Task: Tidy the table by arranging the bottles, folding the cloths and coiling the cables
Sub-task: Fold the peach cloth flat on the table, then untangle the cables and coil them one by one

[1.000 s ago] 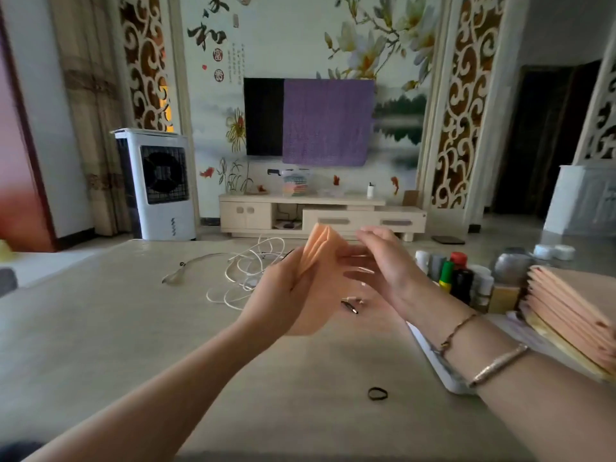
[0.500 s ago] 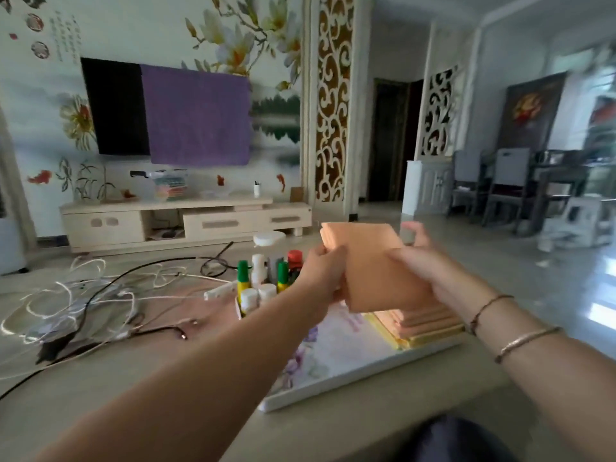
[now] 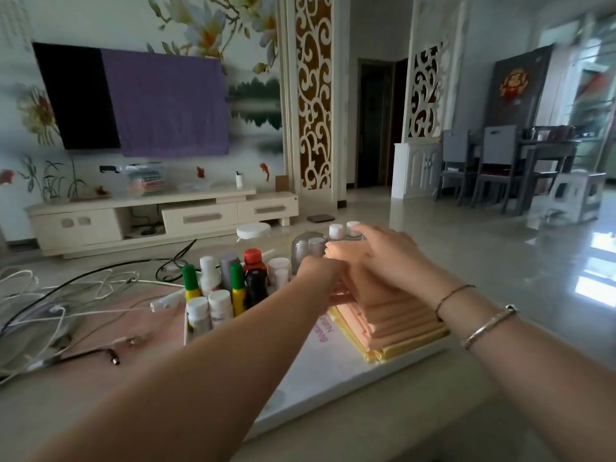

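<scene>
The right hand [image 3: 376,258] lies flat, fingers together, palm pressed down on the top folded peach-orange cloth [image 3: 358,280], which sits on a stack of folded peach and yellow cloths [image 3: 396,323] at the 2 o'clock part of a flat white board [image 3: 320,371] on the beige table [image 3: 383,425]. The left hand [image 3: 321,271] is at the 9 o'clock edge of the same cloth, fingers curled against it; whether it pinches the fabric or only steadies it I cannot tell.

The stack looks stepped, each layer set back from the one below, so a push toward 3 o'clock could slide the upper cloths off square or let the fold spring open once the pressure lifts.

Just beside the stack, at its 9 o'clock, stands a tight cluster of small plastic bottles with green, red, grey and white caps [image 3: 230,288], and at 11 o'clock an upturned clear glass cup [image 3: 308,253]. Drawing the left hand back carelessly could knock the nearest bottle and topple its neighbours.

At 9 o'clock on the table the tangled white and black cables [image 3: 66,301] lie uncoiled; a forearm sweeping that way could drag them into the bottles.
</scene>
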Demonstrator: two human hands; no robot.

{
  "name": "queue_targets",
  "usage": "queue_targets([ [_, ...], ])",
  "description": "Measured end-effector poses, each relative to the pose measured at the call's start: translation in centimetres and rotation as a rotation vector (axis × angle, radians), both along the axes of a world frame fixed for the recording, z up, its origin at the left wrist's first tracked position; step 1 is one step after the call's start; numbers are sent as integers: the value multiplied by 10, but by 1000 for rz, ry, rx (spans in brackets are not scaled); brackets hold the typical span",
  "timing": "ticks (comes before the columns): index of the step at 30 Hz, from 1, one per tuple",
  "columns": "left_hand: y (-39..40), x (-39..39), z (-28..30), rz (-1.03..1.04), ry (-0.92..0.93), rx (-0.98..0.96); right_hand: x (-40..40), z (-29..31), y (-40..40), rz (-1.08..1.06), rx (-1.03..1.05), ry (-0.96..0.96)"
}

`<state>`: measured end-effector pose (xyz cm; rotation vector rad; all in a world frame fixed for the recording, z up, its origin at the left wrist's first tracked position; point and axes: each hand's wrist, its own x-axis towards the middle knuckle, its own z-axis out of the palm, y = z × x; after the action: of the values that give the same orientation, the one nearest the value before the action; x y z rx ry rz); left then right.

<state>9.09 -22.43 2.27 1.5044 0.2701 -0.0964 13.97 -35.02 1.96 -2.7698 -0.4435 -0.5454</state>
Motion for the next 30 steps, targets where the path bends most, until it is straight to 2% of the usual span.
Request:
queue_targets([
  [3, 5, -4, -5, -18, 9, -15, -12, -8, 15, 110, -44, 137],
  [5, 14, -10, -8, -15, 46, -20, -19, -12, 15, 109, -132, 229],
  [8, 29, -22, -9, -56, 77, 27, -27, -19, 9, 92, -172, 261],
  [10, 45, -33, -8, -98, 88, 49, -31, -19, 8, 64, -158, 213],
  [13, 76, -52, -6, -121, 78, 71, -37, -15, 22, 10, -42, -1],
  [16, 116, -76, -9, -110, 32, 70, -55, -9, 57, 122, 78, -135],
  [22, 217, -132, -19, 31, -48, 76, -110, -12, 168, 461, 77, -167],
  [26, 284, -168, -25, 152, -64, 129, -125, -23, 230, 604, 41, -80],
  [30, 341, -198, -41, 301, -17, 186, -126, -38, 277, 645, -50, 100],
])
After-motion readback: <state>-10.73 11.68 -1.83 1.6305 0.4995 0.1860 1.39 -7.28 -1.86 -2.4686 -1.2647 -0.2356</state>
